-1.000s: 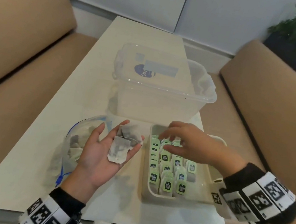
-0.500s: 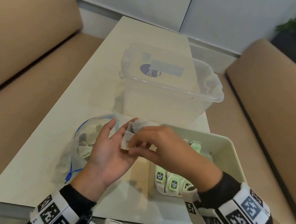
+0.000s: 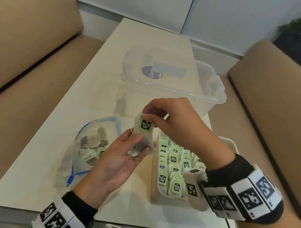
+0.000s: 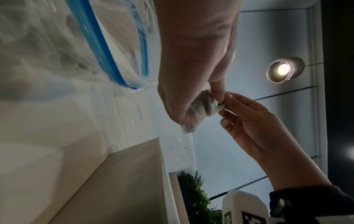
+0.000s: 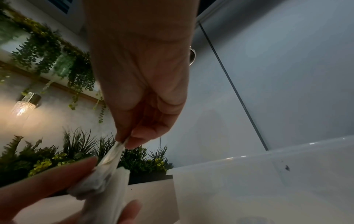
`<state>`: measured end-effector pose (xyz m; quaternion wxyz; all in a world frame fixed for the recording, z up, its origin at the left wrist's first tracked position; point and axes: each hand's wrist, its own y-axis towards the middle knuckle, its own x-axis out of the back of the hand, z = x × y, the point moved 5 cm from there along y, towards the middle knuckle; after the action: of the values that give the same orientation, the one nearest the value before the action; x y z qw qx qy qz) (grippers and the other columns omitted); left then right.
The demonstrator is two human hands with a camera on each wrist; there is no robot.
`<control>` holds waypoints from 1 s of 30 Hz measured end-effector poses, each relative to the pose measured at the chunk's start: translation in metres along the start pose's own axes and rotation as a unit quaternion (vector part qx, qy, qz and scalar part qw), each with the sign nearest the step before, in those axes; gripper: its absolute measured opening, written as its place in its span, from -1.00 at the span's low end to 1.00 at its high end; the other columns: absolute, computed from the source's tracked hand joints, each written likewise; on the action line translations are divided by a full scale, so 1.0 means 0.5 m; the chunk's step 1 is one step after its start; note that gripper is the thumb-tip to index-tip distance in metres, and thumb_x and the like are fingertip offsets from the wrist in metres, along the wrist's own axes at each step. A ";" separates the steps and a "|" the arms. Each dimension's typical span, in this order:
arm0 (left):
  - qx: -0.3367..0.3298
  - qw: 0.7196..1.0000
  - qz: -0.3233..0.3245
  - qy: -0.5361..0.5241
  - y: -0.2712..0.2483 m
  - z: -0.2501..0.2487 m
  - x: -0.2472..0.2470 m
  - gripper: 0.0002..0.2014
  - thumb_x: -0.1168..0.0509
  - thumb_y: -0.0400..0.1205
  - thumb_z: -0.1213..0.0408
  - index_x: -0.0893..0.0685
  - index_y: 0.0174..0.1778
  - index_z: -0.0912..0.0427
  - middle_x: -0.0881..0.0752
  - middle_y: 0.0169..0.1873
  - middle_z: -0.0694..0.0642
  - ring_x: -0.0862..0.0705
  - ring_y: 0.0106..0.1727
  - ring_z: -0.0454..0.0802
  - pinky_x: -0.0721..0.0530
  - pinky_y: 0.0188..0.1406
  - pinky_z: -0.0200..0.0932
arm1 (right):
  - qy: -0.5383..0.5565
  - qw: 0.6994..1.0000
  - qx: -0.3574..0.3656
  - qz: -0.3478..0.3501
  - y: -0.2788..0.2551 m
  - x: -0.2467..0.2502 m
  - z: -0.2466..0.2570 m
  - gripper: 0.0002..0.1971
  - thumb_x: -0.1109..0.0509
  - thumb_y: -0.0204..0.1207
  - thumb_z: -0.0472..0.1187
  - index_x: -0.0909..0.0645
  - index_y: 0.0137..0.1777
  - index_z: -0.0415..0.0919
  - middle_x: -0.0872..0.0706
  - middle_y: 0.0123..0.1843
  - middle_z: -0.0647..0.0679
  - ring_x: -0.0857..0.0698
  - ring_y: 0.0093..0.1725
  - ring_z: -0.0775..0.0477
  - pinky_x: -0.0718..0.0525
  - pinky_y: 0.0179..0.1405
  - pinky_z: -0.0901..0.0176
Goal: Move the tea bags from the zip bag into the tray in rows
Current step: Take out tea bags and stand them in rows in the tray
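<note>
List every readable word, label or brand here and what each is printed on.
"McCoy teas": green tag of the tea bag held between both hands.
"McCoy teas": tags of the tea bags in the tray, several sideways or upside down.
"Clay...": blue round label on the clear tub, rest hidden.
Grey sticker beside it: unreadable.
Wristband squares: patterns, no text.

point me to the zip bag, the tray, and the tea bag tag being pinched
zip bag (image 3: 89, 143): head view, on its clear side wall.
tray (image 3: 152, 195): head view, on its near left wall.
tea bag tag (image 3: 145, 126): head view, on the green label with the black logo.
</note>
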<state>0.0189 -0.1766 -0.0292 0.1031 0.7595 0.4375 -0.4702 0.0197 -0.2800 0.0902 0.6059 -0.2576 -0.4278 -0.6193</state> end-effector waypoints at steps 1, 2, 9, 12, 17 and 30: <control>-0.005 1.000 -0.004 0.005 -0.001 0.000 0.001 -0.70 -0.36 0.40 0.32 -0.67 0.05 0.24 -0.77 -0.04 0.18 -0.79 0.00 0.14 -0.76 -0.07 -0.24 | -0.002 1.000 0.001 -0.002 0.001 0.001 0.001 -0.90 -0.42 0.52 -0.21 -0.75 -0.06 -0.19 -0.78 -0.27 0.02 -0.69 -0.28 0.07 -0.59 -0.24 0.41; -0.009 1.000 -0.008 0.010 0.000 0.001 0.003 -0.70 -0.36 0.40 0.32 -0.67 0.06 0.24 -0.77 -0.05 0.18 -0.79 0.00 0.13 -0.76 -0.08 -0.24 | -0.004 1.000 0.002 -0.003 0.002 0.001 0.001 -0.90 -0.42 0.52 -0.22 -0.75 -0.06 -0.19 -0.78 -0.26 0.02 -0.70 -0.28 0.06 -0.59 -0.24 0.40; -0.041 0.999 -0.020 0.023 -0.003 -0.007 0.006 -0.69 -0.38 0.37 0.35 -0.65 0.05 0.24 -0.79 -0.05 0.15 -0.79 0.00 0.11 -0.74 -0.01 -0.20 | 0.083 0.996 -0.040 0.009 -0.007 0.001 -0.016 -0.96 -0.41 0.54 -0.27 -0.69 -0.11 -0.18 -0.70 -0.31 0.06 -0.64 -0.42 0.18 -0.61 -0.48 0.42; -0.043 0.998 -0.022 0.030 -0.005 -0.006 0.004 -0.69 -0.38 0.36 0.35 -0.65 0.03 0.25 -0.80 -0.10 0.14 -0.80 -0.05 0.09 -0.75 -0.04 -0.21 | 0.095 0.995 -0.040 0.020 -0.011 0.001 -0.020 -0.97 -0.41 0.54 -0.28 -0.68 -0.10 -0.17 -0.73 -0.26 0.03 -0.67 -0.35 0.13 -0.62 -0.46 0.42; 0.004 1.000 -0.004 0.010 -0.009 0.005 0.006 -0.35 -0.71 0.08 0.15 -0.66 0.04 0.26 -0.78 0.01 0.19 -0.77 0.08 0.20 -0.78 -0.12 -0.18 | 0.086 0.996 -0.016 0.030 -0.030 0.025 -0.017 -0.91 -0.43 0.52 -0.30 -0.66 -0.07 -0.10 -0.76 -0.22 0.08 -0.71 -0.29 0.09 -0.70 -0.26 0.36; 0.032 0.994 -0.089 -0.051 0.005 -0.001 0.067 -0.74 -0.26 0.54 0.40 -0.60 0.15 0.29 -0.81 -0.10 0.21 -0.80 0.00 0.18 -0.77 -0.11 -0.24 | -0.183 0.913 -0.183 0.316 -0.207 0.048 -0.259 -0.79 -0.39 0.51 -0.30 -0.79 -0.08 0.03 -0.73 -0.19 0.22 -0.66 -0.19 0.24 -0.60 -0.05 0.33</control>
<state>0.0270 -0.1588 -0.0563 0.0588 0.6951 0.4825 -0.5297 -0.0581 -0.4120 0.0229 0.6236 -0.5945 -0.3062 -0.4049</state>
